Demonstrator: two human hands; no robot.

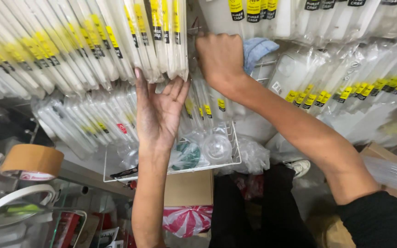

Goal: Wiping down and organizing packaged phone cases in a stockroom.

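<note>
My left hand (158, 110) is raised, palm toward me, fingers spread, its fingertips pressing up under a hanging row of clear packaged phone cases (161, 41) with yellow and black labels. My right hand (219, 59) is closed around a light blue cloth (257, 49) and pushed into the gap between two groups of hanging cases, against the white wire rack (265, 69). A black sleeve covers my right forearm near the elbow.
More rows of packaged cases (354, 78) hang left and right. A white wire basket (233, 147) holding clear plastic items sits below the hands. Rolls of brown tape (32, 160) and white tape (19, 197) lie on a glass counter at lower left. Cardboard boxes (189, 188) stand beneath.
</note>
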